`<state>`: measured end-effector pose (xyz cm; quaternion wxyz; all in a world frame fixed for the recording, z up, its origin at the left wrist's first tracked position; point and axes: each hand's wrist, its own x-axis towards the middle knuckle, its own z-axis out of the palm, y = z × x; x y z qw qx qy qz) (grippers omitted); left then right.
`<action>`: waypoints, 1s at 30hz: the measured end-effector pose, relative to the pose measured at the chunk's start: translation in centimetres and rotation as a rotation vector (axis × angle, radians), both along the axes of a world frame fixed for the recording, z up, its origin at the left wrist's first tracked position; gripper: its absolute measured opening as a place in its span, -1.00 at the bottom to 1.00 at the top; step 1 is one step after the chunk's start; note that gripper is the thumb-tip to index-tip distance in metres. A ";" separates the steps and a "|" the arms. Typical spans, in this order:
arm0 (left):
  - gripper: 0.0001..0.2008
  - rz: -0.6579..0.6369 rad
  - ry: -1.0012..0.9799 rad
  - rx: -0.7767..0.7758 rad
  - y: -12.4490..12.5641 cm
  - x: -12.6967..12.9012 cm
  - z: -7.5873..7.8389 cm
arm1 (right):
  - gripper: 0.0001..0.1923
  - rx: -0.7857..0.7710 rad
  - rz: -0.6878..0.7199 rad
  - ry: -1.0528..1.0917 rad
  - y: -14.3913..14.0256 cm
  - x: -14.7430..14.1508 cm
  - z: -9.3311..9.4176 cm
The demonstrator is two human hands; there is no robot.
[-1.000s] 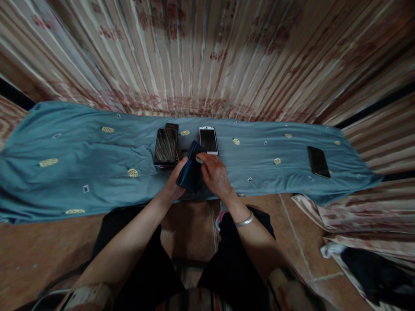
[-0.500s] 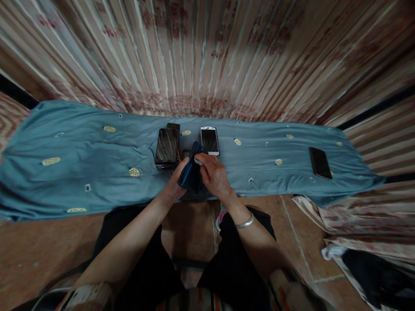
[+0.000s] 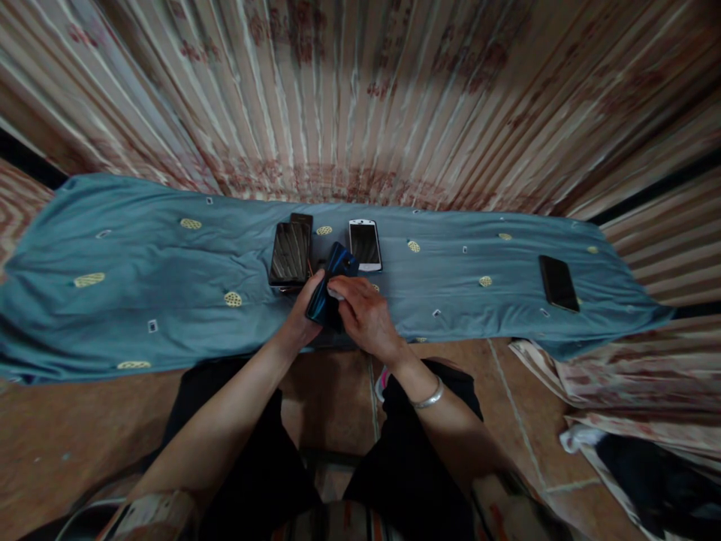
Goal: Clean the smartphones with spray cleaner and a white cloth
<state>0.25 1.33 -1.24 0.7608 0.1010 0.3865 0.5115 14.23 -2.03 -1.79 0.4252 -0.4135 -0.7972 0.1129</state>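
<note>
My left hand (image 3: 305, 310) is closed around the lower left side of a dark blue smartphone (image 3: 341, 259), which is tilted above the cloth with its glossy back up. My right hand (image 3: 368, 312) presses a small whitish wad (image 3: 335, 294) against that back; its fingers are bunched, and whether the wad is cloth or tissue I cannot tell. Just beyond my left hand lies a stack of dark phones (image 3: 290, 254). A white-framed phone (image 3: 365, 245) rests face up behind my right hand.
A blue cloth with yellow prints (image 3: 174, 278) covers the long narrow surface. Toward its right end lies a black phone (image 3: 559, 283). Pleated curtains (image 3: 349, 98) hang along the back and right. Dark fabric (image 3: 653, 473) lies on the tiled floor (image 3: 501, 391) at lower right.
My right hand has moved slightly left and down across the phone's back with the wad. The blue phone has turned a little, showing more of its back.
</note>
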 end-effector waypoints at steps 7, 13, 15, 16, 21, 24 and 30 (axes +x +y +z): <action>-0.71 0.004 0.057 0.010 0.1 -0.3 -0.2 | -0.52 -0.001 0.008 -0.008 -0.9 -0.5 0.1; -0.72 -0.037 0.080 0.019 0.1 -0.8 -0.5 | -0.52 -0.025 0.030 -0.030 -1.6 -0.8 0.5; -0.67 -0.063 0.096 0.025 0.1 -0.9 -0.4 | -0.51 -0.034 0.053 -0.036 -1.8 -1.0 0.6; -0.65 -0.082 0.102 0.034 0.1 -0.9 -0.3 | -0.50 -0.038 0.064 -0.040 -1.9 -1.1 0.6; -0.61 -0.125 0.095 0.064 -0.1 -1.0 0.4 | -0.51 -0.026 0.095 -0.042 -2.4 -1.4 0.7; -0.58 -0.147 0.078 0.041 0.0 -1.2 0.5 | -0.54 0.005 0.111 -0.034 -2.7 -1.6 0.9; -0.52 -0.161 0.078 -0.006 0.3 -1.5 0.1 | -0.52 -0.026 0.134 -0.057 -2.9 -1.7 1.0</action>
